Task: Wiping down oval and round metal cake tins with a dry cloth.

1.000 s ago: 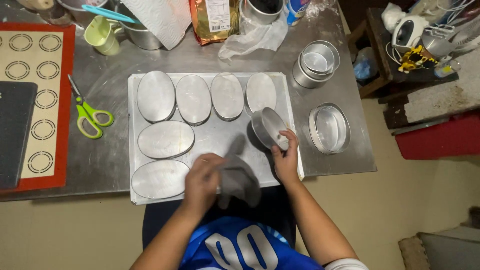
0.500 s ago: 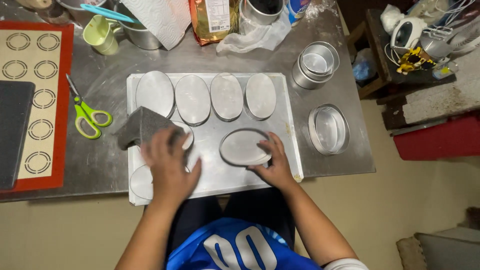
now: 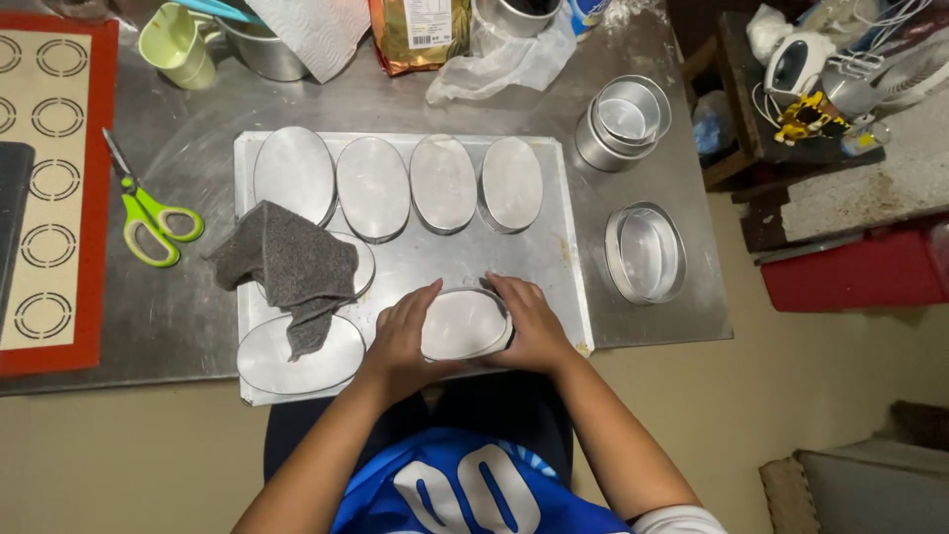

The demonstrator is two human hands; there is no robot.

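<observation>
Both my hands clasp one upturned oval metal tin (image 3: 462, 323) at the near edge of a flat metal baking tray (image 3: 450, 265). My left hand (image 3: 400, 338) grips its left side and my right hand (image 3: 529, 324) its right side. Several other upturned oval tins lie on the tray, with a row along the far edge (image 3: 374, 186). A grey cloth (image 3: 289, 265) lies draped over the two tins on the tray's left side, free of either hand.
Green-handled scissors (image 3: 148, 214) lie left of the tray, beside a red-edged baking mat (image 3: 54, 188). To the right stand stacked round tins (image 3: 623, 121) and an upright oval tin (image 3: 647, 252). A green cup (image 3: 181, 44), bags and plastic wrap crowd the far edge.
My left hand dropped the grey cloth on the tray's left side and came back to the oval tin. Both hands drew that tin toward the near edge.
</observation>
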